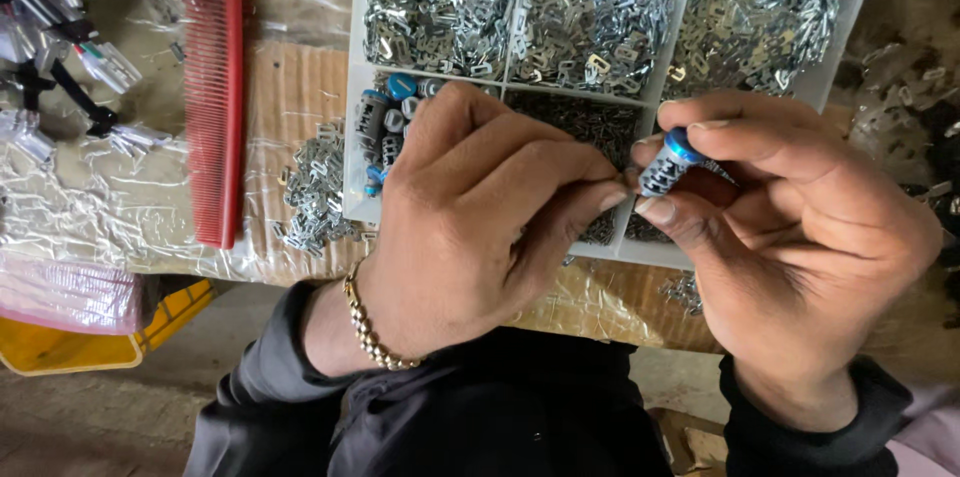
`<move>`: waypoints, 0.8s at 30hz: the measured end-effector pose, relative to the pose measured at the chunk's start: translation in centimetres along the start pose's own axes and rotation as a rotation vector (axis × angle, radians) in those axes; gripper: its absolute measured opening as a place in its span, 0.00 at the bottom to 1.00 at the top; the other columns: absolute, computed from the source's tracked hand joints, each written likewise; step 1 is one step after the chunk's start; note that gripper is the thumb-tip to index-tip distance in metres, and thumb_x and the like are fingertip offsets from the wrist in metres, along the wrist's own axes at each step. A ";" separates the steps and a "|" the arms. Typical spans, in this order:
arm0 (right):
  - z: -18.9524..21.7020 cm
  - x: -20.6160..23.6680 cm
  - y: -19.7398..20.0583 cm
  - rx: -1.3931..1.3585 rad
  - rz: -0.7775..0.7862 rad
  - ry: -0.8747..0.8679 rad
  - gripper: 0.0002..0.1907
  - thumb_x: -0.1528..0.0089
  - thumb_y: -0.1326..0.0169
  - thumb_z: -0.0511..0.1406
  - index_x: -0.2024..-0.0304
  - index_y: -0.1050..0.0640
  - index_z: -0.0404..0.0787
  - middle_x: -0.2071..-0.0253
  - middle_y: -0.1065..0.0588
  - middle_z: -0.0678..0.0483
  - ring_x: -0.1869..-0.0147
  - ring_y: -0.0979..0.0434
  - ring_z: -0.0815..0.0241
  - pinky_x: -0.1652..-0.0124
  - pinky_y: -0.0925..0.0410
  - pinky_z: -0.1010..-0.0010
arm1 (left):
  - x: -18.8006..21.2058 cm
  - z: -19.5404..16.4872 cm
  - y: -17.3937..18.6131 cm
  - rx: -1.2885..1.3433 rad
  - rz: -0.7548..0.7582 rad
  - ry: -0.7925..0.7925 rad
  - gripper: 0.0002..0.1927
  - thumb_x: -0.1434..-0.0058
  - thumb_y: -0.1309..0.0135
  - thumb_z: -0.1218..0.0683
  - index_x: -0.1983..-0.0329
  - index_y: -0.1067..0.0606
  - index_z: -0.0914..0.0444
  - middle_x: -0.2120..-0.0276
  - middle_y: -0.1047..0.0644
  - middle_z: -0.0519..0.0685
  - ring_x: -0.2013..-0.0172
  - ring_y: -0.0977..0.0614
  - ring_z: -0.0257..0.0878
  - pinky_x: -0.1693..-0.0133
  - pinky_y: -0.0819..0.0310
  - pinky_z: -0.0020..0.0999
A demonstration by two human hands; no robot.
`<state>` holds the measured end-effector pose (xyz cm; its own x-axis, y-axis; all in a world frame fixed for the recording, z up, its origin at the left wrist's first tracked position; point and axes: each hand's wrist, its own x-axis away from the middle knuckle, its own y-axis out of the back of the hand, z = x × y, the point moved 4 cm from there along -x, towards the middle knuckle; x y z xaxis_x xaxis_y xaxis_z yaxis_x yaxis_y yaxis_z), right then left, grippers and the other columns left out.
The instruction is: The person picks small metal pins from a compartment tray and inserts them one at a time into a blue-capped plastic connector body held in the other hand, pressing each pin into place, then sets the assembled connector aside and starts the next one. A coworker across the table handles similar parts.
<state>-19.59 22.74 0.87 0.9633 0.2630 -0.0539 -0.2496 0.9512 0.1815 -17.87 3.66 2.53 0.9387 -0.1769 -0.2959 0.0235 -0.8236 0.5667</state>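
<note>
My right hand (800, 237) grips a small grey cylinder with a blue cap (667, 163) between thumb and fingers. My left hand (480, 217) meets it from the left, fingertips pinched on something tiny pressed against the cylinder's side; the piece itself is hidden. Both hands hover over the front edge of a white compartment tray (352, 127) filled with small silver metal clips. More grey cylinders with blue caps (385, 127) lie in the tray's front left compartment. A gold bracelet circles my left wrist.
A red comb (212, 87) lies left of the tray on plastic-covered cardboard. Loose metal clips (312, 192) are heaped beside the tray. Clear plastic parts and black pieces (60, 27) sit at far left. A yellow bin (90, 337) stands below the table edge.
</note>
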 end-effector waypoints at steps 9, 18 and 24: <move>0.2 -0.1 -0.2 0.080 0.035 0.022 0.14 0.36 0.40 0.23 0.49 0.25 0.29 0.43 0.25 0.39 0.47 0.17 0.58 0.54 0.18 0.77 | 0.3 -0.1 0.3 0.116 -0.004 0.026 0.08 0.37 0.33 0.60 0.56 0.19 0.63 0.58 0.17 0.46 0.58 0.19 0.41 0.55 0.25 0.31; 0.6 0.0 -0.4 0.116 0.055 0.014 0.12 0.36 0.40 0.23 0.50 0.25 0.29 0.45 0.25 0.40 0.48 0.17 0.58 0.54 0.18 0.77 | 0.6 0.1 0.3 0.112 -0.014 0.020 0.08 0.37 0.32 0.59 0.58 0.20 0.63 0.60 0.17 0.47 0.59 0.19 0.41 0.56 0.25 0.32; 0.7 -0.1 -0.3 0.191 0.077 0.053 0.10 0.36 0.40 0.22 0.52 0.24 0.30 0.47 0.24 0.41 0.48 0.17 0.57 0.55 0.18 0.75 | 0.6 0.1 0.3 0.091 -0.012 0.023 0.08 0.38 0.31 0.58 0.59 0.19 0.60 0.61 0.17 0.45 0.59 0.19 0.40 0.54 0.26 0.33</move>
<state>-19.59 22.36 1.48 0.9344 0.3465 -0.0832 -0.2940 0.8815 0.3694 -17.35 3.27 2.49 0.9463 -0.1550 -0.2837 0.0043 -0.8714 0.4906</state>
